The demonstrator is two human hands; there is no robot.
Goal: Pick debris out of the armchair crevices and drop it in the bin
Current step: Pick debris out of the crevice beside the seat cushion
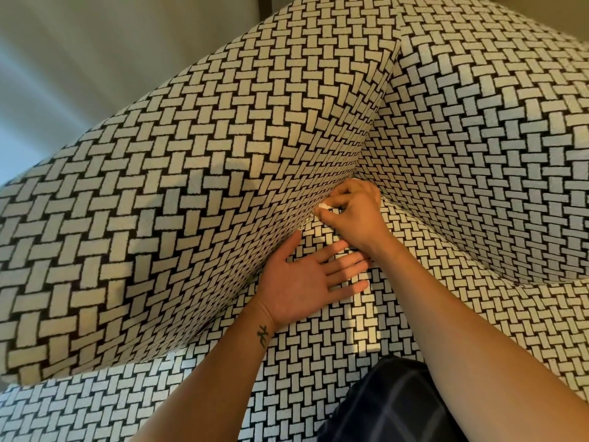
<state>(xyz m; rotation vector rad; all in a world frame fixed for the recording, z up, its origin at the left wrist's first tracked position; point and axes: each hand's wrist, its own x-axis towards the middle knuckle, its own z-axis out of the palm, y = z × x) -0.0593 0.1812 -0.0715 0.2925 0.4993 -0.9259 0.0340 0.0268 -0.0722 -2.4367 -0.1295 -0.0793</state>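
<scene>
Head view, looking down into the armchair (191, 161), and the black-and-white woven pattern is filling nearly the whole picture. The big rounded armrest (134, 199) is bulging in on the left, the backrest (478, 129) is rising at the far right, and the seat cushion (318, 362) is running toward us along the near side.

The right hand (353, 215) is working at the far end of the crevice (318, 215), right where the armrest is meeting the seat, close to the back corner. Its fingers are curling in and the fingertips (328, 208) are pinching a small white scrap of debris (323, 206) just at the lip of that gap. What the scrap is made of is too small to tell.

The left hand (302, 282) is lying nearer to us on the seat cushion, just beside the armrest, palm facing up. Its fingers are stretching out straight and slightly spread, pointing right, gripping nothing, and the fingertips are reaching under the right wrist. A small dark tattoo (263, 334) is showing on the left wrist.

At the near edge, between the two forearms, dark checked fabric (392, 406) is resting over the seat. In the far left corner, a plain pale surface (95, 43) is showing beyond the armrest.
</scene>
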